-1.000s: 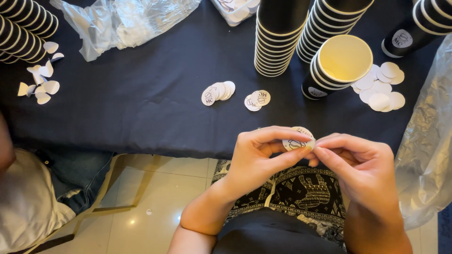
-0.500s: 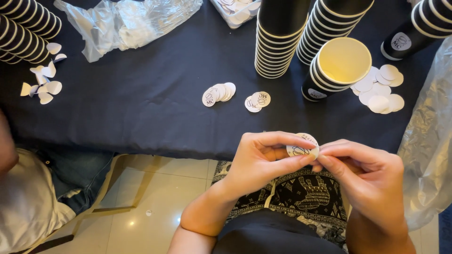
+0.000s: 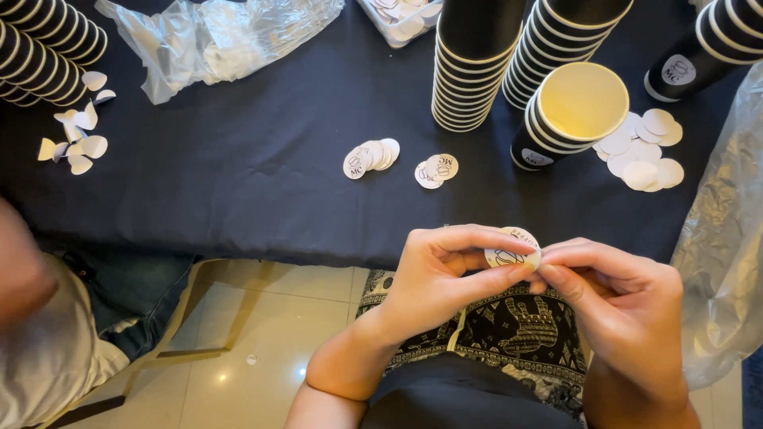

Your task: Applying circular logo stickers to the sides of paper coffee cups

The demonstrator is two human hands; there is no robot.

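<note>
both hands meet over the person's lap: the left hand [image 3: 433, 274] pinches a round sticker [image 3: 511, 248], and the right hand [image 3: 624, 306] picks at its edge. its backing seems not yet off. loose stickers [image 3: 372, 156] wait on the black table [image 3: 238, 199].

- Both hands [image 3: 445, 278] bare, no rings, no watch or bracelet showing
- Forearms bare, no sleeves in view
- Plain black top [image 3: 453, 397] at the waist
- Black trousers [image 3: 524, 326] with pale elephant and leaf pattern
</note>
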